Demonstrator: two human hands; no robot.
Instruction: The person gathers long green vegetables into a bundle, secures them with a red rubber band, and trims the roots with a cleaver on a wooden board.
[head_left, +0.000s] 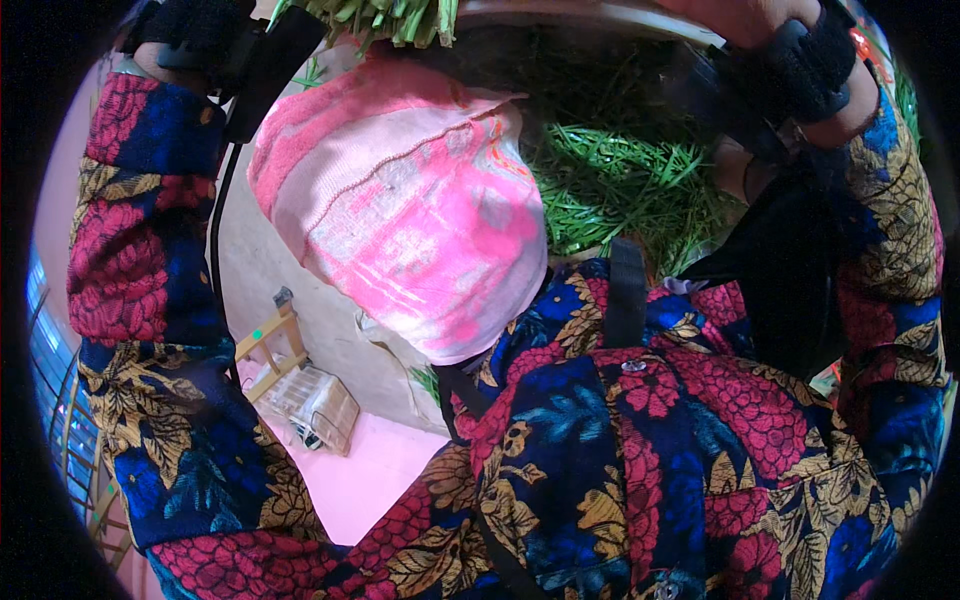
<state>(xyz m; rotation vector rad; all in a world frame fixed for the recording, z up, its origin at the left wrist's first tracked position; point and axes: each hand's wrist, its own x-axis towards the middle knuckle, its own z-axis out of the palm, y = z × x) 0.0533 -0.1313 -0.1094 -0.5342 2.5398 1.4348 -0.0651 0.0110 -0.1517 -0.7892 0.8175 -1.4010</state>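
Note:
At the top left edge, my left forearm shows up to a black-strapped wrist; the hand itself is out of view. Part of my right hand (739, 19) enters at the top right, above another black wrist strap, with its fingers cut off by the edge. Between the wrists, the cut ends of a bundle of green stems (401, 19) hang in at the top; what holds them is hidden. A pink and white towel (427, 240) is draped in front of me. Long green leaves (615, 187) lie in a heap to its right, partly in shadow.
A wooden frame (274, 352) with green dots stands at lower left, beside a plastic-wrapped package (330, 409) on a pink surface (367, 465). A black cable (219, 225) runs along my left sleeve. Black fabric (795, 262) lies inside my right arm.

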